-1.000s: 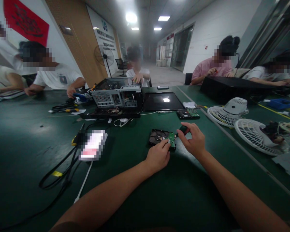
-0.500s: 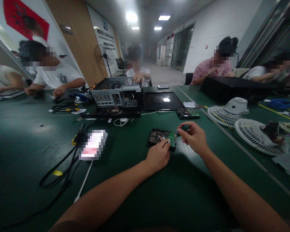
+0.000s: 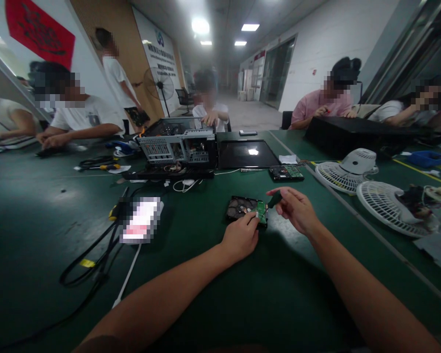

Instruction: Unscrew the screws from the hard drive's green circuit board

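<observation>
A hard drive (image 3: 238, 207) lies on the green table in front of me, its green circuit board facing up on the right side. My left hand (image 3: 240, 236) grips it at the near edge, with fingertips resting on the board. A screwdriver (image 3: 275, 199) with a dark green handle is in my right hand (image 3: 296, 208), tilted down toward the right end of the board. The forefinger reaches over the top of the handle. I cannot make out exactly where the tip touches.
Beyond are an open computer case (image 3: 176, 147), a flat black panel (image 3: 248, 153) and a second hard drive (image 3: 286, 172). To the left lies a lit phone (image 3: 141, 220) with cables. White fan parts (image 3: 343, 174) stand at right. Several people sit around the table.
My right hand has shifted its fingers on the screwdriver, and the handle leans differently. The left hand and hard drive stay put. A person at back left has walked to the right.
</observation>
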`<action>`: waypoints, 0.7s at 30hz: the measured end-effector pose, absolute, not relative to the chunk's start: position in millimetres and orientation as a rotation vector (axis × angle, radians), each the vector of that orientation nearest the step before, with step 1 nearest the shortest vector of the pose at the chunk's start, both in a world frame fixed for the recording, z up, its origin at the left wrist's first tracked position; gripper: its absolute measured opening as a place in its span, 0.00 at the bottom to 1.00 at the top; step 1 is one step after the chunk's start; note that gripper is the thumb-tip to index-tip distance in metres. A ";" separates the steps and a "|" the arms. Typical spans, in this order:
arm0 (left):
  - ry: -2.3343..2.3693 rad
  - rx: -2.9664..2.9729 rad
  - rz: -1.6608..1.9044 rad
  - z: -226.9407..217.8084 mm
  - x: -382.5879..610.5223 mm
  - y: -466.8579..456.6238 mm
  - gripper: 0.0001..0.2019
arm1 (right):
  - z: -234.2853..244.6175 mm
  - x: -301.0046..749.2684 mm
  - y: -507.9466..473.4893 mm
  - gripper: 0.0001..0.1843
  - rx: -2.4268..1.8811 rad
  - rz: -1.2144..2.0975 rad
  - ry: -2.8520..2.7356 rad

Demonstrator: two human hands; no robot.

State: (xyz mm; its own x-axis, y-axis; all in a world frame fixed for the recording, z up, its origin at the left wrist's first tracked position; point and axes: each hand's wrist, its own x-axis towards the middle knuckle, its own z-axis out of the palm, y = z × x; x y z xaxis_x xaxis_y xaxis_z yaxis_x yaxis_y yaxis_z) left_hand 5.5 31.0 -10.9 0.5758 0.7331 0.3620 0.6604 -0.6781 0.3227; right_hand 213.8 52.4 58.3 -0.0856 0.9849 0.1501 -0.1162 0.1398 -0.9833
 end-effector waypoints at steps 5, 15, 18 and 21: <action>1.179 2.649 0.712 -10.0 5.3 31.2 0.21 | 56.0 213.6 54.4 0.17 -0.945 1.257 -1.233; 1.185 2.650 0.698 -8.9 5.6 30.2 0.21 | 50.8 220.3 59.6 0.22 -0.972 1.343 -1.166; 1.188 2.648 0.695 -9.2 5.7 30.4 0.21 | 51.0 220.5 59.9 0.22 -0.998 1.326 -1.168; 1.183 2.649 0.693 -9.2 5.8 30.8 0.21 | 52.2 220.1 59.4 0.20 -0.992 1.316 -1.186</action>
